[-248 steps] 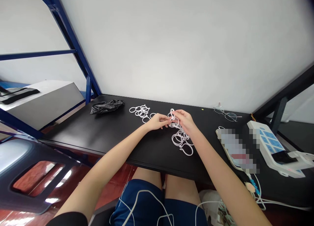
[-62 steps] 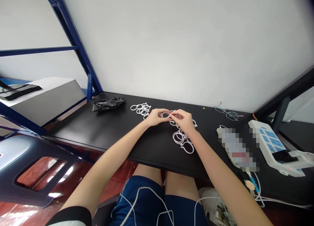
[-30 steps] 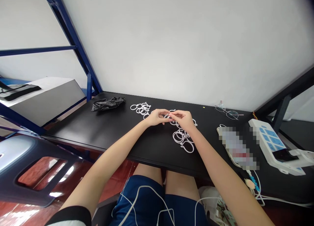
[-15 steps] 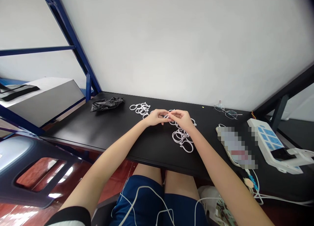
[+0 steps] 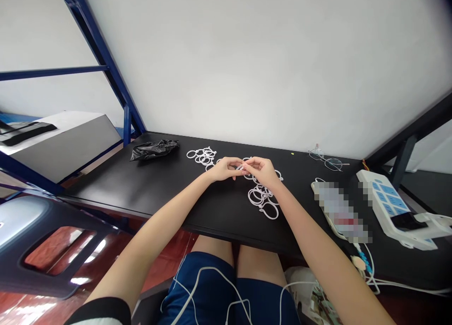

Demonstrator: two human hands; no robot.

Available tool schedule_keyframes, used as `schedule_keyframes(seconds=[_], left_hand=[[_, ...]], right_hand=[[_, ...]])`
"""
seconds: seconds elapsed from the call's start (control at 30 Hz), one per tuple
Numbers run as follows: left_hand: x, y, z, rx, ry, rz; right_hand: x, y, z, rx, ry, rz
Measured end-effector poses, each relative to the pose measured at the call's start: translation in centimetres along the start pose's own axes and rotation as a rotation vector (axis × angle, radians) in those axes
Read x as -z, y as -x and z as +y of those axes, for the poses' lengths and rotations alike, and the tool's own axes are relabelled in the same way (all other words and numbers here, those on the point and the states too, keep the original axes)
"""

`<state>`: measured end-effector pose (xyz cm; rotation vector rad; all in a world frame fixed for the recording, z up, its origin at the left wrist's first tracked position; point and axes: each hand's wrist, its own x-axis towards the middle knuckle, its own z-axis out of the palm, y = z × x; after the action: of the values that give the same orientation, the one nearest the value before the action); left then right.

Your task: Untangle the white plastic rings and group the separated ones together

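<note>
My left hand and my right hand meet above the black tabletop. Between their pinched fingertips is a white plastic ring, mostly covered by the fingers. A loose heap of similar white rings lies just below my right hand, and more of them show behind that hand. To the left of my left hand, another cluster of white rings rests on the table, its near end partly hidden by the hand.
A crumpled black plastic bag lies at the left rear. On the right are eyeglasses, a blurred phone with a cable and a white power strip. A blue metal frame rises at the left, and a white wall stands behind.
</note>
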<state>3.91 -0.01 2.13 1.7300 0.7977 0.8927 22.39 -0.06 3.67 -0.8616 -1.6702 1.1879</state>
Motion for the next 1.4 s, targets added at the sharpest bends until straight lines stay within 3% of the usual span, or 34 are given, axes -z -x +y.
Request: schedule_keyframes(seconds=[1.4], left_hand=[[0.27,-0.11,-0.60,0.025,-0.058,0.025]], right_hand=[[-0.07,0.14,0.37,0.023,0.032,0.000]])
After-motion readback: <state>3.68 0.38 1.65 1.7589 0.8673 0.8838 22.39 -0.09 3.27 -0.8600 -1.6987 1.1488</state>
